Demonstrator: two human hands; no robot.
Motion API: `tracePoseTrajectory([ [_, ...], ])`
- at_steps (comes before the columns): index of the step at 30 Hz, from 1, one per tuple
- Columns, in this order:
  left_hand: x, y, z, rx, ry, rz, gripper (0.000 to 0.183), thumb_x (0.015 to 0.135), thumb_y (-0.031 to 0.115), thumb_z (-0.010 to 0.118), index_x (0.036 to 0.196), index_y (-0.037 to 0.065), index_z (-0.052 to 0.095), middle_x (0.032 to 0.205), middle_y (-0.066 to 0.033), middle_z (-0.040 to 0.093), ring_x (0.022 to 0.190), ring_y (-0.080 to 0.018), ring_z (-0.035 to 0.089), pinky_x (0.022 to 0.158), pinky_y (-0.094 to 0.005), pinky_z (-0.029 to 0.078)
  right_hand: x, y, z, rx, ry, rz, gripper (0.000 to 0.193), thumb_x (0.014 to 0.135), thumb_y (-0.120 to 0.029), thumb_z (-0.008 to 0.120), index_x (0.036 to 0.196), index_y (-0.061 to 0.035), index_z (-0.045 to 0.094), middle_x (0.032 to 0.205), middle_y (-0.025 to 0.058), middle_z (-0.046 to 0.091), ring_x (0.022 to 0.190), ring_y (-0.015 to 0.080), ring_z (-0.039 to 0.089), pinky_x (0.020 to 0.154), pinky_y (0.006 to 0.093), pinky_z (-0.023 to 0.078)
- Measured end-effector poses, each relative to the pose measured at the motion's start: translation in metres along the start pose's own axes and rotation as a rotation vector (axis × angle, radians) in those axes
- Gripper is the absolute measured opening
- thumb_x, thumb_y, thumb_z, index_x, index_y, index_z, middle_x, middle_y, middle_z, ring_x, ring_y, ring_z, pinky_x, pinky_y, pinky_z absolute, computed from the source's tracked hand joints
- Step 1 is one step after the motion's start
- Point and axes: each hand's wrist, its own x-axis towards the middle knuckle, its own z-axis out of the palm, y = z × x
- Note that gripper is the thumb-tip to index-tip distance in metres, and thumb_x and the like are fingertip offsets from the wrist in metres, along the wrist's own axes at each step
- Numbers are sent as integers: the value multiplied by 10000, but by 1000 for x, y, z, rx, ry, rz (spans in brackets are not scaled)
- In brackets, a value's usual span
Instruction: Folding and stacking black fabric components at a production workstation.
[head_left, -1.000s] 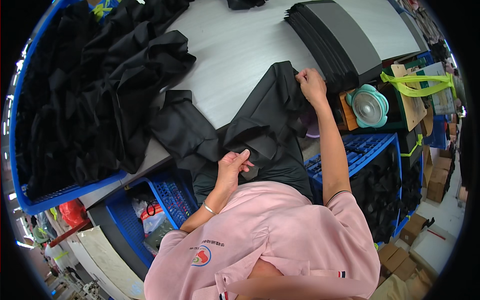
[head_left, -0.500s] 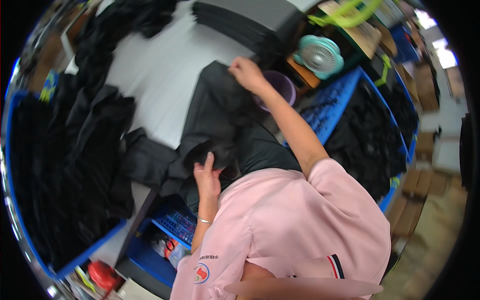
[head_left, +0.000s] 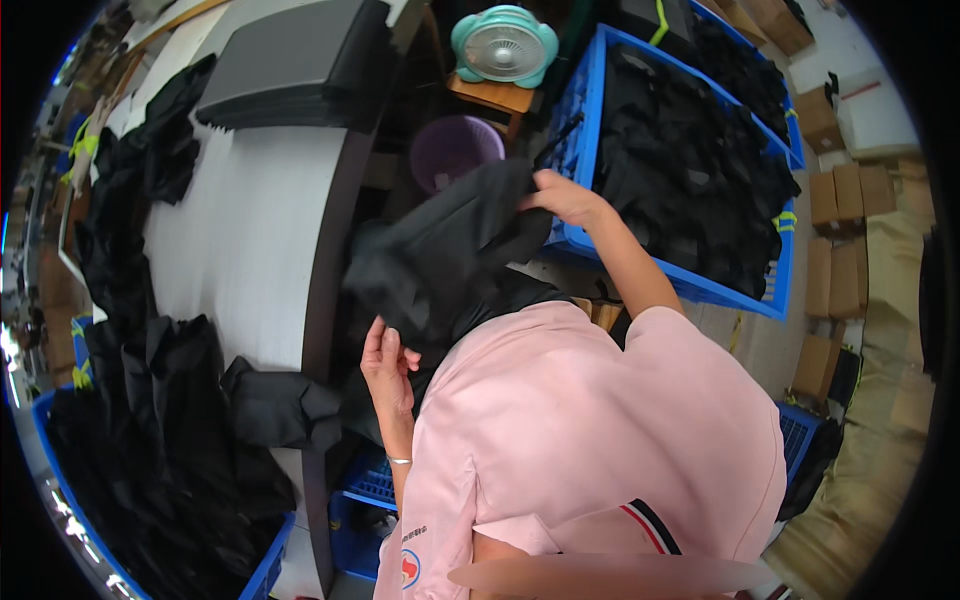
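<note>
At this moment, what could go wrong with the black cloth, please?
The black cloth might slip: the right hand holds one edge, while the left hand shows no clear grip. A fold could perhaps drop into the open purple basket beyond it. It may also catch on the blue crate beside the right hand.

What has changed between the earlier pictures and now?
The right hand has carried the black cloth piece rightward off the white tabletop, toward the blue plastic crate. The left hand, loosely open, is beside it; contact is unclear. The grey-topped black stack stayed on the tabletop.
</note>
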Motion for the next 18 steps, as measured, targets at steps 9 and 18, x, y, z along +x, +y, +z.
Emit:
tracePoseTrajectory([
  [9,-1,-16,4,184,-77,-123,338,1000,190,614,1302,38,603,1205,-106,681,843,-130,680,648,-232,517,-203,175,-219,1033,1100,-443,224,952,-95,557,1127,-35,683,1071,113,711,942,255,684,767,390,575],
  [18,-9,-18,-2,205,50,-115,343,991,199,628,1298,48,611,1209,-96,684,882,-127,674,682,-237,520,-376,236,-298,1075,1815,-518,376,894,-169,757,1181,18,602,1037,174,684,836,304,653,590,399,590],
])
